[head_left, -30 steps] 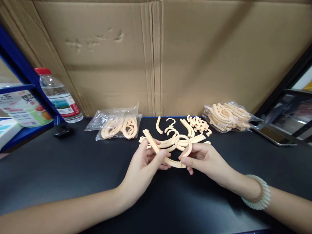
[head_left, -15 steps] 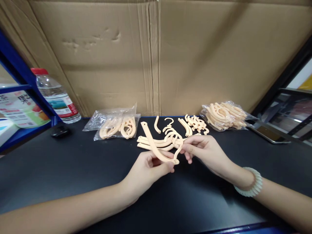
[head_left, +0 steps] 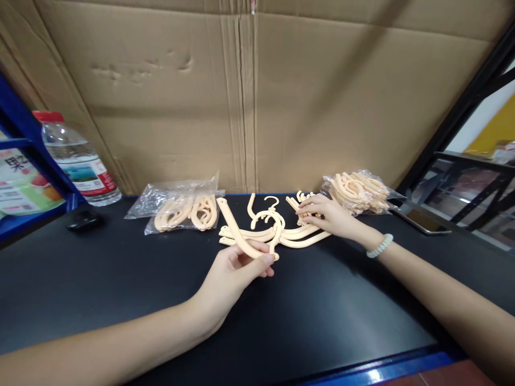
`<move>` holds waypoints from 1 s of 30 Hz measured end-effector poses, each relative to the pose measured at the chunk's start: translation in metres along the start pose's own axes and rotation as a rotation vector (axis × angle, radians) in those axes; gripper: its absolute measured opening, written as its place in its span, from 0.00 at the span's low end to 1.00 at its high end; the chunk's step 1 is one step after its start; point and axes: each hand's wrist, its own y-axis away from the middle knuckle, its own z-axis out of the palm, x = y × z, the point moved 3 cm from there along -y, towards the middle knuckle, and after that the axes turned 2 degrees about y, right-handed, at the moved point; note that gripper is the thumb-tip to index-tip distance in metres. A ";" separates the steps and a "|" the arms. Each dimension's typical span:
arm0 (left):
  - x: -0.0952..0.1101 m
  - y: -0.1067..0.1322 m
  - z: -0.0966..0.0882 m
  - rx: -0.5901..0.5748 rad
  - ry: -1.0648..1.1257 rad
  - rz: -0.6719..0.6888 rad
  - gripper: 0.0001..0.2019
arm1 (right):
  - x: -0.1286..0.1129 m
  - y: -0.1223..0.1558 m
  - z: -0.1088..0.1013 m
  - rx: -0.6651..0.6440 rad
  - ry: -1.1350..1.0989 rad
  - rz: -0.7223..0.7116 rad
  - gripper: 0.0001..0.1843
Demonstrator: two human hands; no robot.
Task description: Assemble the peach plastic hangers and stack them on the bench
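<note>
Left hand (head_left: 239,268) pinches a cream, curved plastic hanger arm (head_left: 235,230) and matching curved hook (head_left: 276,236) at their joint, above the worktop (head_left: 330,300)! A slack pinch could swing that hook loose. The right hand (head_left: 329,215) has quit the hook for loose cream plastic pieces (head_left: 293,204), two o'clock from the left; can't tell its grip.

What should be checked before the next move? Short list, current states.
1. Left hand grips the hanger piece: ok.
2. Joint on that piece fully seated: cannot tell, thumb beside it and detail too small.
3. Right hand at the loose pieces: ok.
4. Right hand grasping one: cannot tell, fingers overlap them.
5. Phone apart from right hand: ok.
6. Bottle capped: ok.
</note>
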 end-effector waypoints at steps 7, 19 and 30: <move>0.000 0.000 0.001 -0.010 -0.014 0.013 0.11 | -0.006 -0.009 0.010 -0.108 0.051 -0.022 0.09; -0.001 0.000 -0.002 -0.012 0.000 0.016 0.10 | -0.013 -0.006 -0.004 0.295 -0.330 0.310 0.13; -0.002 0.001 -0.004 -0.028 0.084 0.017 0.10 | -0.064 0.017 -0.010 0.527 -1.136 0.548 0.09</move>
